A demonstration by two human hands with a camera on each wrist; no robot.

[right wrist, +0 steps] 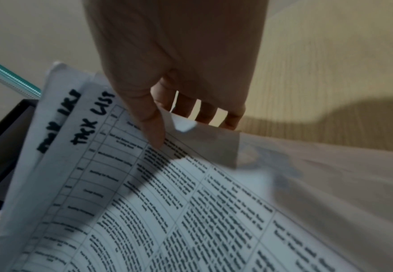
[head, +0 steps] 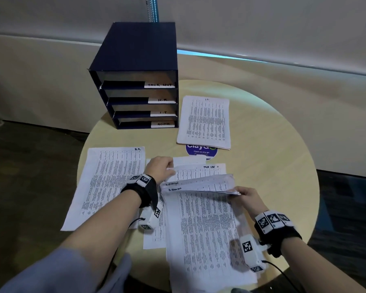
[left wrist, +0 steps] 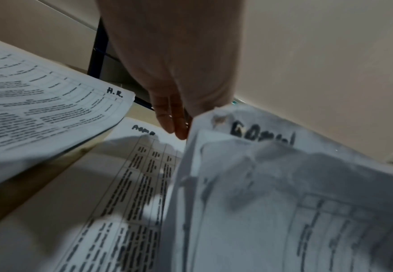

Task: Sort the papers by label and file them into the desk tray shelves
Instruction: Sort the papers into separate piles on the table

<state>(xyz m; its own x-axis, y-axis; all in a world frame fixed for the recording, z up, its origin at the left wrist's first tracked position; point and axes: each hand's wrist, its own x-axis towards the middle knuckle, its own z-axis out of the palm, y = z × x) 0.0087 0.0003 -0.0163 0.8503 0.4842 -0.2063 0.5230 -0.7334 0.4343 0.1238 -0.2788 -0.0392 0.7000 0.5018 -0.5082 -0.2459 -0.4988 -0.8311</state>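
Both hands (head: 159,167) (head: 248,196) pinching lifted sheets (head: 199,185) above the paper stack (head: 207,240) on the table (head: 272,157).

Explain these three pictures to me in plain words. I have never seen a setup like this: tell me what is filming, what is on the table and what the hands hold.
No machine here: a person wears three cameras, one on the head and one on each wrist.

The head view looks down on a round table. On it stands a dark tray shelf with four slots labelled TASK LIST, H.R, I.T and ADMIN. Beside it lies an I.T. pile; nearer the person lies an H.R. sheet.

The left hand holds the far edge of the lifted sheets. The right hand pinches their other end, thumb on top. Under them lies a larger stack.

The two wrist views look along each hand at the same papers, close and blurred.
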